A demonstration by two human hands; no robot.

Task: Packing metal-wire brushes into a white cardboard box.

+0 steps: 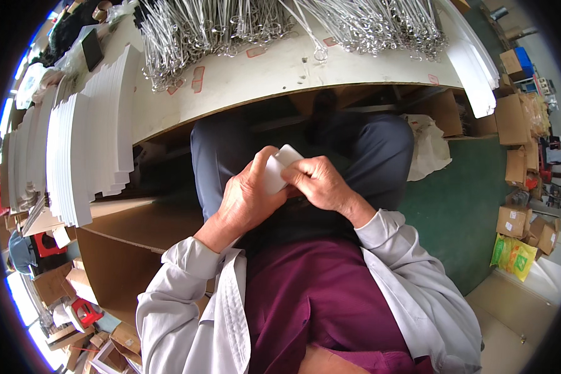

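Left hand (246, 196): fingers curled round a small white card (277, 168), thumb pressed on its face. Right hand (321, 184): fingers pinched on the card's right edge. Card was held over the lap, between both hands, below the counter (280, 71) edge. Beyond the fingers, on the counter: heaps of metal wire clips (230, 28). Left of the fingers: stacks of white cards (90, 143). Below left: cardboard box (128, 230).

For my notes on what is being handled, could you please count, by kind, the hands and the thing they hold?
Hands: 2, the left hand and the right hand
Small white cards: 1, the white card held between both hands over the lap
Total: 3
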